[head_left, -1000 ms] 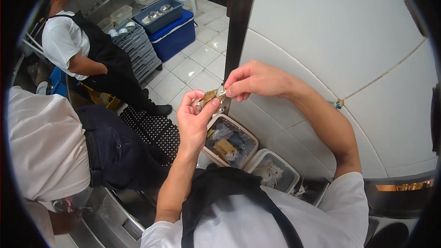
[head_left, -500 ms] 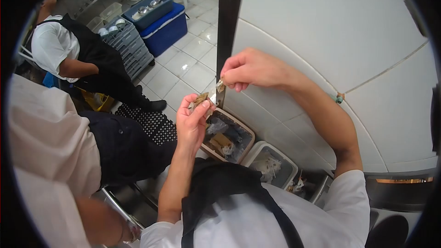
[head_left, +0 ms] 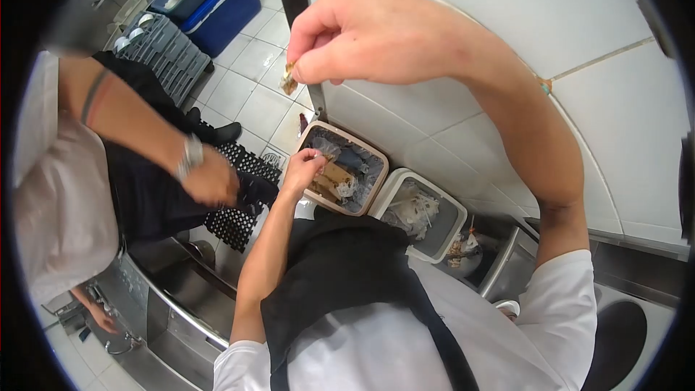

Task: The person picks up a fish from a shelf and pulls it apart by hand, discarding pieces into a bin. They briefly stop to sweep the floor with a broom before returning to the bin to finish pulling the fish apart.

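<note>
My right hand [head_left: 369,36] is raised in front of the tiled wall. Pinched between its thumb and fingers is a small crumpled scrap of clear and brown wrapper [head_left: 289,81]. Lower down, my left hand [head_left: 298,172] is at the near-left side of a bin with a pinkish-beige rim [head_left: 352,137]. Its fingertips are pressed together over the bin, and a tiny brownish bit shows by them, too small to name. Inside the bin lie a brown cardboard-like piece [head_left: 334,179] and crumpled plastic.
A white-rimmed bin [head_left: 434,189] with pale waste stands beside the first. At left, another person's forearm and hand [head_left: 206,174] reach in close to mine. Behind them are a black perforated mat [head_left: 228,228], grey crates [head_left: 163,54] and a blue cooler [head_left: 224,14]. A steel sink [head_left: 181,340] lies lower left.
My hands have moved apart: the right went up and left with the scrap, the left down to the bin. The brown wrapper no longer shows in my left hand. The neighbour's arm has swung forward.
</note>
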Action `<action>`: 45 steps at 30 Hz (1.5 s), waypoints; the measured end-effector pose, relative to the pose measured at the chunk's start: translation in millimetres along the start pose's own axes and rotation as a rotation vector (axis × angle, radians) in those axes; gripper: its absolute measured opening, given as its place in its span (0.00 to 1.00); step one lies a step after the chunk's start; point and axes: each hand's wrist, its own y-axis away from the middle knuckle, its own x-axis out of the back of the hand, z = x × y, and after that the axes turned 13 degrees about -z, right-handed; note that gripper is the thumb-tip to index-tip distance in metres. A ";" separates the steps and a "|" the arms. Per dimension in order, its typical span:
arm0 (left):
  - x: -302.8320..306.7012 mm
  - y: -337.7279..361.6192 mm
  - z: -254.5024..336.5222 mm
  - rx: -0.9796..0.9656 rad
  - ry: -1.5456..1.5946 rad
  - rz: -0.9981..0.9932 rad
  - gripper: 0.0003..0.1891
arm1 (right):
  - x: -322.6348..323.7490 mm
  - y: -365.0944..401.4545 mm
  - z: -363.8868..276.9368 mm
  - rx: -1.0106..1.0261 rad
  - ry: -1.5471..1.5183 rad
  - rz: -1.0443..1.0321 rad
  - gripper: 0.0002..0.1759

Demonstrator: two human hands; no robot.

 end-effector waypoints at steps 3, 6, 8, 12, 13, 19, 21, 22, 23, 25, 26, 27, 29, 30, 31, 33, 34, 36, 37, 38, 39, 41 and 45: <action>-10.6 0.3 2.8 -0.033 -0.047 0.041 0.09 | 0.3 1.6 0.7 0.018 0.013 0.013 0.15; -13.1 -6.8 -10.5 -0.099 -0.121 0.073 0.14 | -0.4 1.9 -3.3 0.052 -0.001 0.046 0.15; -22.6 -3.2 -4.9 -0.118 -0.115 0.024 0.16 | 0.8 3.6 -6.4 0.063 -0.016 0.056 0.15; -19.8 -10.0 -23.0 -0.185 -0.144 -0.010 0.18 | 1.0 6.4 -6.3 0.040 0.021 0.053 0.15; -22.1 -7.0 -20.4 -0.181 -0.113 -0.023 0.15 | 1.2 5.4 -6.3 0.030 0.013 0.042 0.15; -26.3 14.0 2.9 -0.181 0.047 -0.108 0.15 | -0.6 -1.3 1.8 0.060 -0.013 0.004 0.15; -29.9 21.6 10.7 -0.173 0.160 -0.126 0.15 | 0.4 -1.8 3.4 0.085 -0.032 -0.017 0.14; -28.7 25.9 13.9 -0.163 0.267 -0.144 0.14 | 1.7 -2.3 3.4 0.113 -0.054 -0.034 0.14; -26.6 28.8 11.7 -0.165 0.236 -0.124 0.14 | 2.8 -3.0 2.6 0.124 -0.037 -0.029 0.14; -24.0 42.2 19.5 -0.135 0.050 -0.104 0.14 | 6.2 -1.1 -2.1 0.177 -0.308 -0.127 0.13; -15.7 32.4 -3.2 -0.227 0.063 -0.106 0.15 | 9.7 0.7 -6.5 0.167 -0.357 -0.158 0.14; -16.5 37.5 -0.3 -0.244 0.007 -0.097 0.15 | 10.7 3.0 -11.6 0.183 -0.424 -0.147 0.14; -12.2 44.9 2.1 -0.242 -0.057 -0.097 0.16 | 12.2 7.2 -22.3 0.227 -0.459 -0.123 0.14; -11.6 47.1 3.6 -0.235 -0.046 -0.096 0.15 | 12.8 9.6 -25.6 0.234 -0.544 -0.140 0.14; -8.1 46.8 1.7 -0.209 -0.038 -0.100 0.16 | 13.7 13.6 -30.8 0.241 -0.631 -0.159 0.14; -2.4 47.8 1.9 -0.227 0.005 -0.168 0.15 | 15.8 23.4 -45.0 0.242 -0.643 -0.154 0.14; -0.7 50.0 4.6 -0.229 -0.057 -0.159 0.14 | 17.0 27.2 -52.6 0.218 -0.675 -0.163 0.15; 4.0 51.1 -1.9 -0.262 0.005 -0.179 0.14 | 14.9 39.6 -72.3 0.278 -0.653 -0.145 0.15; 3.7 58.7 2.5 -0.283 -0.077 -0.137 0.14 | 12.5 50.0 -85.3 0.306 -0.661 -0.140 0.15; 7.9 53.9 -9.4 -0.263 0.030 -0.149 0.14 | 11.7 62.0 -97.8 0.317 -0.666 -0.124 0.14; 7.3 59.2 -7.1 -0.229 -0.068 -0.119 0.14 | 10.2 74.8 -106.8 0.335 -0.626 -0.093 0.14; 15.6 56.7 -12.8 -0.135 -0.046 -0.179 0.16 | 5.7 99.6 -124.3 0.500 -0.695 -0.079 0.14; -0.5 38.1 14.6 -0.142 -0.055 -0.148 0.14 | 35.4 136.2 -132.5 0.663 -0.366 0.025 0.13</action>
